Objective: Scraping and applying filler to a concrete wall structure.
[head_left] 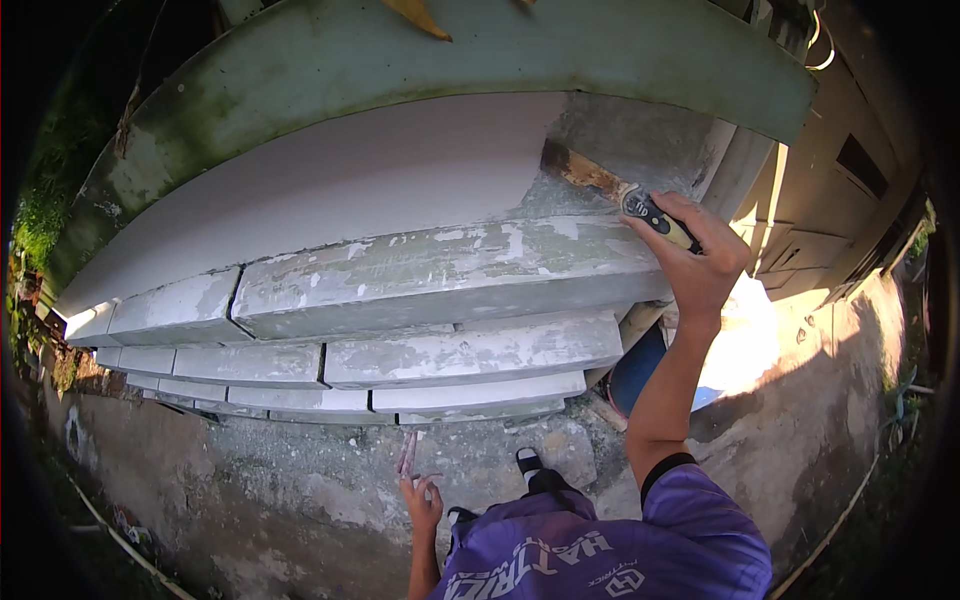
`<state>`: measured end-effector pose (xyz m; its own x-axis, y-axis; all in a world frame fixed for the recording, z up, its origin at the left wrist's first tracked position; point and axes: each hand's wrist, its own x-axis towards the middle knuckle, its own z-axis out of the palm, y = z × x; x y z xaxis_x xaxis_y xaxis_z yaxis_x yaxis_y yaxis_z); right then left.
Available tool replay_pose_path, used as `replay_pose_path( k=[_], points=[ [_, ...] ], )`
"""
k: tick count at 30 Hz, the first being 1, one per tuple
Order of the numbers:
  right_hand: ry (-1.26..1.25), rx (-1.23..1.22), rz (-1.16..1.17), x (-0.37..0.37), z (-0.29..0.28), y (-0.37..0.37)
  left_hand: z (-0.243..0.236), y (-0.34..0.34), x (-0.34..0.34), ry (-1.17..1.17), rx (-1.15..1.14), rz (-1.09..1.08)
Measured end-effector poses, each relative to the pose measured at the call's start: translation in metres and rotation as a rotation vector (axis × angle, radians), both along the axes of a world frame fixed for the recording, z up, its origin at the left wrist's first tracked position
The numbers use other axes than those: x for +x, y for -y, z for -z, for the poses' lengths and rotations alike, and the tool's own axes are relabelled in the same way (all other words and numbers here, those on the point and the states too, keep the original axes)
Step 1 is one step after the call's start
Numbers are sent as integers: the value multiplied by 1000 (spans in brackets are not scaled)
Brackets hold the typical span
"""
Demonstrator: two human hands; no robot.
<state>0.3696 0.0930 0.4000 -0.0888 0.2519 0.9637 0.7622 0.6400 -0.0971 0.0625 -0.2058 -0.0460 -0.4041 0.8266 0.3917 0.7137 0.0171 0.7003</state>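
My right hand [708, 240] is wrapped around the black and cream handle of a scraper [590, 176]. Its flat blade is brown and stained, and the tip lies over the edge where white coating meets a bare grey patch [625, 130] on the wall panel. Low down, in front of my body, is my left hand [425, 503], fingers curled. A thin, pale pinkish shape juts up from those fingers; I cannot make out whether it is a held object or outstretched fingers. Below the white panel [400, 160] runs a ledge [450, 265] with patchy, flaking white paint.
Several stepped, white-patched ledges [470, 352] lie under the upper one, with dark joints between them. A mossy green overhang [480, 50] curves above the panel. A blue object [635, 370] stands beside my right forearm. Worn concrete ground [300, 490] surrounds my feet.
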Motion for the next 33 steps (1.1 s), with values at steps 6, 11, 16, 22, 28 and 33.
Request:
replay_pose_path(
  k=[6, 11, 16, 22, 28, 33],
  points=[
    [-22, 43, -1, -2, 2, 4, 10, 8, -4, -9, 16, -7],
    [12, 45, -27, 2, 9, -3, 6, 7, -2, -10, -29, 20],
    [-198, -60, 15, 9, 32, 34, 12, 4, -8, -39, 31, -4],
    [-619, -209, -77, 8, 107, 57, 8, -2, -8, -82, 76, -98],
    [-1101, -547, -441, 5, 154, 69, -71, -38, 10, -26, 123, -201],
    [-1296, -577, -675, 13, 155, 70, -133, -91, 21, -69, 340, -178]
  ],
)
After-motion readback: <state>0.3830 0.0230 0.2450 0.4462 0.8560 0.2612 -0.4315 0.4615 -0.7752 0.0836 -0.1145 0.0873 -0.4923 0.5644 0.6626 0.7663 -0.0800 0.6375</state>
